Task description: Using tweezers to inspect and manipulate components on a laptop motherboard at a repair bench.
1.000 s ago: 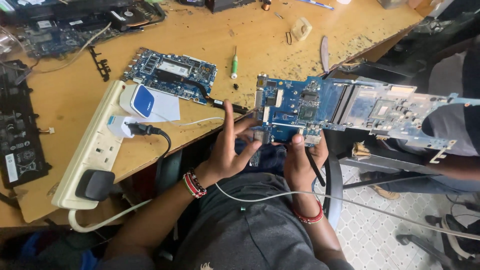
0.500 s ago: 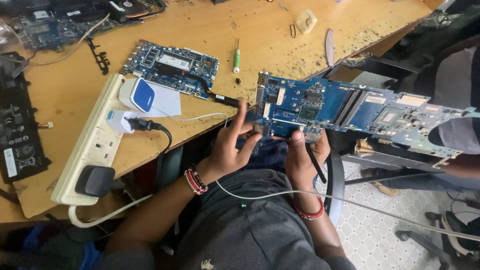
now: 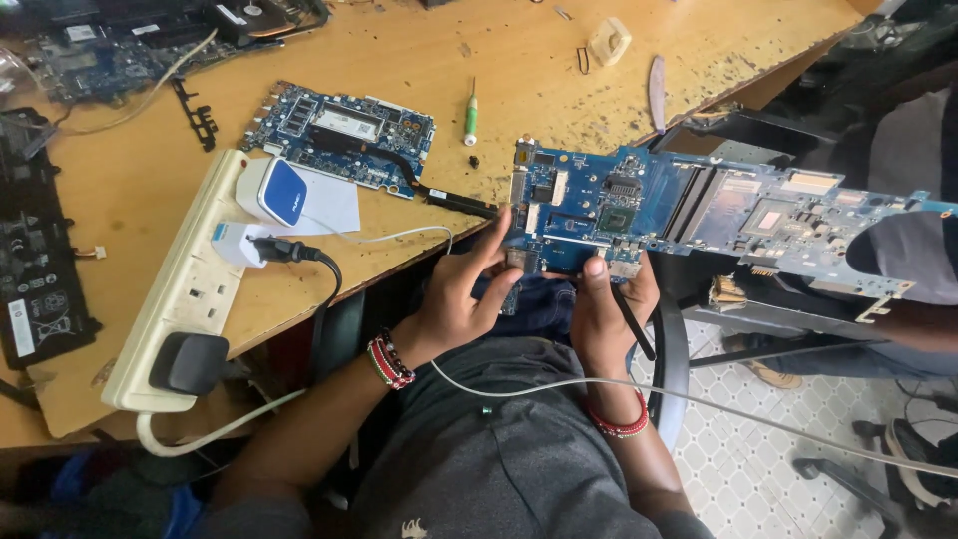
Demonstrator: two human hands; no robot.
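A single head-worn camera looks steeply down from above the person's own chest and forearms, close to the left hand (image 3: 461, 299) and right hand (image 3: 607, 314) at centre frame, facing forward across the scuffed yellow-brown wooden desk (image 3: 519, 60), with pale patterned floor tiles (image 3: 758, 469) at lower right.

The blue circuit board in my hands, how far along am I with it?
Done: the blue circuit board is bare, out of any case, held past the table edge. In hand: left hand and right hand grip its near edge, a thin black tool beside the right hand. Left: the green screwdriver and second board lie untouched.
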